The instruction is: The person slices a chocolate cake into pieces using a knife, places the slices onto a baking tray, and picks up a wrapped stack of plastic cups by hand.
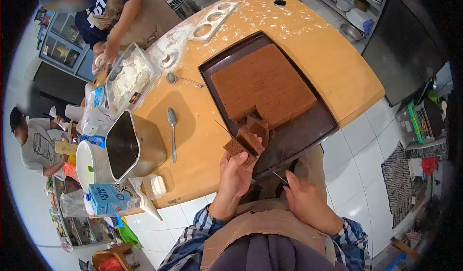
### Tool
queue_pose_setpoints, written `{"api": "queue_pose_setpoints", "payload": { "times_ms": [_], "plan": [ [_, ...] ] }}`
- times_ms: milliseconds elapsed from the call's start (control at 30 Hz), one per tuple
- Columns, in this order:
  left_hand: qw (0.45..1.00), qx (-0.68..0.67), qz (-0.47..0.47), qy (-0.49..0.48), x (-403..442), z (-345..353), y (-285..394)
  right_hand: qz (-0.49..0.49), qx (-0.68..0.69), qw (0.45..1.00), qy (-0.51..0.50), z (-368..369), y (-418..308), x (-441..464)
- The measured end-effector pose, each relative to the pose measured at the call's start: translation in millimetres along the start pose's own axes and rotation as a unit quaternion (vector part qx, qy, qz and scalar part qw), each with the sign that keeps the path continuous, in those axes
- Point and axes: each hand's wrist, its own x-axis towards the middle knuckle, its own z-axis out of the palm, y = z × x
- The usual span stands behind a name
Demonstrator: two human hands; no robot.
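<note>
A large chocolate sheet cake [263, 85] lies on a dark brown baking tray [318, 128], with a notch in its near edge. My left hand [234, 177] grips a chocolate cake piece [251, 140] that looks split into parts, held over the tray's near left corner. Another cut piece leans behind it, at the notch. Low by the tray's near edge, my right hand [308, 198] is closed around a thin knife [278, 176], its handle mostly hidden. The thin blade appears to run through the held cake, with a tip showing on the far side.
Left on the table are a spoon [172, 133], a deep metal container [152, 148], a white tub [89, 165], a blue milk carton [113, 198] and a small butter-like tub [155, 186]. A person handles dough beside a flour box [129, 80]; another person stands farther left.
</note>
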Motion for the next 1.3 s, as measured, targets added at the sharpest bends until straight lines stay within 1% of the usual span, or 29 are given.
{"api": "queue_pose_setpoints", "payload": {
  "times_ms": [67, 167, 267, 367, 467, 567, 667, 700, 800, 867, 900, 967, 1000, 1067, 1100, 1167, 1267, 1300],
  "plan": [
    [1.000, -0.005, 0.002, -0.005, -0.8, 0.0, -0.5, 0.012, 0.004, 1.000, 0.006, 1.9, -3.0, 5.5],
    [1.000, -0.020, -0.011, 0.001, -2.5, -4.7, -2.0, -0.015, 0.011, 1.000, 0.016, 3.8, -3.1, 6.4],
    [0.999, -0.043, -0.013, 0.008, -3.1, -4.4, 1.5, 0.025, 0.033, 0.999, -0.026, 2.5, 0.0, 0.8],
    [0.998, -0.057, -0.018, 0.003, -3.6, -4.9, 2.3, 0.011, 0.030, 0.999, -0.017, 1.8, 3.5, -2.4],
    [0.998, -0.055, -0.030, 0.010, -6.6, -9.1, 2.7, -0.001, 0.076, 0.997, -0.013, -3.2, 3.2, -1.9],
    [0.997, -0.053, -0.044, 0.023, -11.4, -14.9, 6.6, 0.008, 0.125, 0.992, 0.004, -7.6, 0.4, -1.1],
    [0.994, -0.076, -0.067, 0.032, -19.1, -16.2, 19.2, 0.030, 0.131, 0.991, -0.008, -19.4, -8.9, -4.7],
    [0.993, -0.088, -0.077, 0.034, -22.8, -15.4, 23.9, 0.020, 0.140, 0.990, 0.003, -22.6, -12.6, -6.2],
    [0.996, -0.068, -0.051, 0.021, -30.2, -14.8, 29.9, -0.008, 0.157, 0.987, 0.027, -26.6, -20.9, -11.0],
    [0.999, -0.045, -0.008, 0.010, -28.8, -19.1, 25.0, -0.027, 0.152, 0.987, 0.033, -26.4, -23.1, -14.8],
    [0.999, -0.033, 0.015, 0.005, -27.4, -22.4, 21.5, -0.025, 0.150, 0.988, 0.015, -27.6, -25.6, -14.8],
    [0.994, -0.086, 0.062, 0.017, -16.6, -28.9, 12.4, -0.025, 0.144, 0.989, -0.021, -30.4, -31.1, -12.8],
    [0.990, -0.112, 0.087, 0.023, -11.1, -28.1, 12.2, -0.044, 0.141, 0.989, -0.007, -27.1, -30.6, -11.9],
    [0.985, -0.145, 0.089, 0.038, -1.8, -23.0, 19.2, -0.085, 0.135, 0.987, 0.021, -17.5, -27.8, -10.5],
    [0.982, -0.161, 0.091, 0.046, 2.2, -20.6, 22.9, -0.083, 0.126, 0.988, 0.017, -17.8, -29.5, -9.3],
    [0.979, -0.162, 0.103, 0.065, 12.7, -25.1, 21.9, -0.080, 0.109, 0.991, 0.008, -18.5, -33.0, -6.5],
    [0.975, -0.154, 0.119, 0.105, 19.5, -22.4, 23.6, -0.114, 0.075, 0.990, 0.046, -13.0, -31.4, -4.5],
    [0.973, -0.149, 0.124, 0.122, 20.5, -21.1, 24.1, -0.112, 0.060, 0.991, 0.036, -13.7, -32.0, -3.9]
  ]
}}
